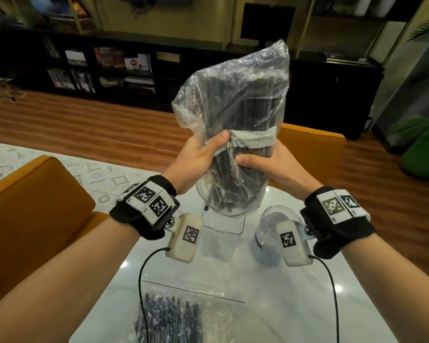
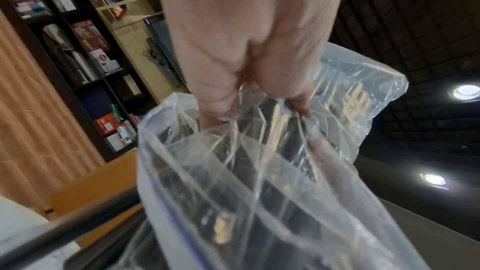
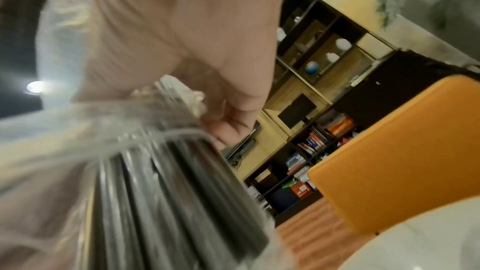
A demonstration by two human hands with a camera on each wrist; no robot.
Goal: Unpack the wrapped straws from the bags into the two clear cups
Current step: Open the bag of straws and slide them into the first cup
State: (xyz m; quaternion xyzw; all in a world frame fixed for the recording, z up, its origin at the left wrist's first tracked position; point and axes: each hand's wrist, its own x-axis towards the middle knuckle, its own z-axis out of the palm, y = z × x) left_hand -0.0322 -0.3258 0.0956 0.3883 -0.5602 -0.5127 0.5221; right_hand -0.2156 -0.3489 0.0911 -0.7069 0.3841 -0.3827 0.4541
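A clear plastic bag (image 1: pixel 235 95) full of dark wrapped straws (image 1: pixel 245 169) stands upended, its mouth down inside a clear cup (image 1: pixel 223 224) on the white table (image 1: pixel 233 273). My left hand (image 1: pixel 203 154) grips the bag's middle from the left, and my right hand (image 1: pixel 265 164) grips it from the right. In the left wrist view the fingers (image 2: pixel 215 98) pinch crumpled plastic (image 2: pixel 259 171); in the right wrist view the straws (image 3: pixel 161 202) are blurred under the palm (image 3: pixel 194 38). A second clear cup (image 1: pixel 268 233) stands empty to the right. Another bag of straws (image 1: pixel 181 318) lies flat near me.
Orange chairs (image 1: pixel 32 209) flank the table on the left and behind (image 1: pixel 315 149). Cables (image 1: pixel 144 280) from the wrist cameras trail over the tabletop and the near bag. A dark bookshelf (image 1: pixel 109 68) lines the far wall, and a green plant (image 1: pixel 421 144) stands at right.
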